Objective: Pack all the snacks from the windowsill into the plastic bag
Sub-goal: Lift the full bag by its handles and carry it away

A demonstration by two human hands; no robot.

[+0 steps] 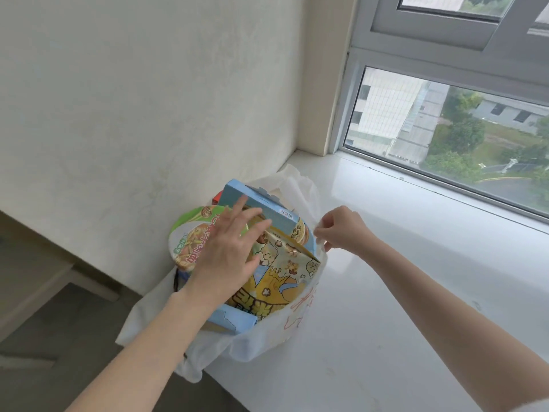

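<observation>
- Left hand: grip open, fingers spread and near straight, palm down on the yellow popcorn box in the mouth of the plastic bag.
- Right hand: grip closed, fingertips pinching the bag's thin rim, just right of the box's upper corner.
- Bag: white, thin, crinkled film with red marks on its side; sits on the windowsill at its left end, by the wall, partly overhanging the front edge.
- Popcorn box: flat glossy card, cartoon print, tilted, its corner poking out toward the right grip.
- Noodle bowl: round, green foil-like lid, tipped on edge, just left of and partly under the left grip.
- Pale blue carton: rectangular card, torn flap, beyond the left fingertips; a red item peeks behind it.
- Windowsill: smooth, glossy, white stone look, running right of both grips beneath the window.
</observation>
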